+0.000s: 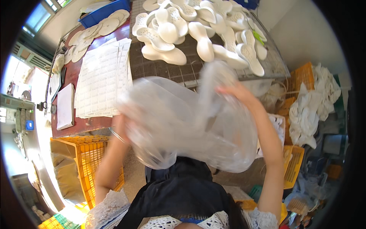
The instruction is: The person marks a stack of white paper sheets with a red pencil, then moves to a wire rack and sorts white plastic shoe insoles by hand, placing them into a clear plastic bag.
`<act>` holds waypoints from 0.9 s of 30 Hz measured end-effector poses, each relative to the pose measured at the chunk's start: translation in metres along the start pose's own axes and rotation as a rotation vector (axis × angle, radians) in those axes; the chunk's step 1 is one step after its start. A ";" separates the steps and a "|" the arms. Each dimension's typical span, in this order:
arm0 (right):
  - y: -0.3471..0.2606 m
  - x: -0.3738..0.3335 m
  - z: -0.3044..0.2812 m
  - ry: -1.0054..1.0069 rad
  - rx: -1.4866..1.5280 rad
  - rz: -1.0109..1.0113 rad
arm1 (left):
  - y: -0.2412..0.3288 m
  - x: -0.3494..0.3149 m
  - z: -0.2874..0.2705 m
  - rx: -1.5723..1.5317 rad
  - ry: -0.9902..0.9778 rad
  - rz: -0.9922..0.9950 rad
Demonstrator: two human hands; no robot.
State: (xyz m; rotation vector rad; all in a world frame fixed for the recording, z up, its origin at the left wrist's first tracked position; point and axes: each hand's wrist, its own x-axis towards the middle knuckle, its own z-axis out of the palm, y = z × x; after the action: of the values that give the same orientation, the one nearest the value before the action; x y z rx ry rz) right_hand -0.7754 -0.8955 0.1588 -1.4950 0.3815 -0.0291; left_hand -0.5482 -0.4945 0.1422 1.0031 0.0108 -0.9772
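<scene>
A large clear plastic bag point(190, 126) is stretched out in front of my body, blurred by motion. My right hand point(233, 91) grips the bag's upper right part, which sticks up in a fold. At the bag's left side, my left hand point(125, 123) holds it too, its fingers smeared and partly behind the plastic. Just beyond the bag, white perforated shoe insoles point(166, 30) lie heaped on a dark gridded tabletop point(167, 70). I cannot make out anything inside the bag.
Printed sheets point(101, 78) and a notebook point(65, 107) lie on the red table point(82, 124) at left. Flat white pieces point(108, 26) are near a blue bin point(103, 14). Yellow crates point(85, 164) stand low at left; white cloth point(307, 114) hangs over crates at right.
</scene>
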 end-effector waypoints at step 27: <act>-0.205 0.681 0.124 -0.018 -0.904 -0.299 | -0.027 -0.137 -0.148 0.333 0.943 -0.185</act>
State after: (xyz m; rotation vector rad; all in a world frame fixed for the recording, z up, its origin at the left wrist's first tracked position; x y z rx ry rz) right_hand -0.0585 -0.9655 0.2058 -2.4357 0.1442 -0.0876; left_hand -0.5885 -0.3007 0.0963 1.7204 0.7535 -0.5978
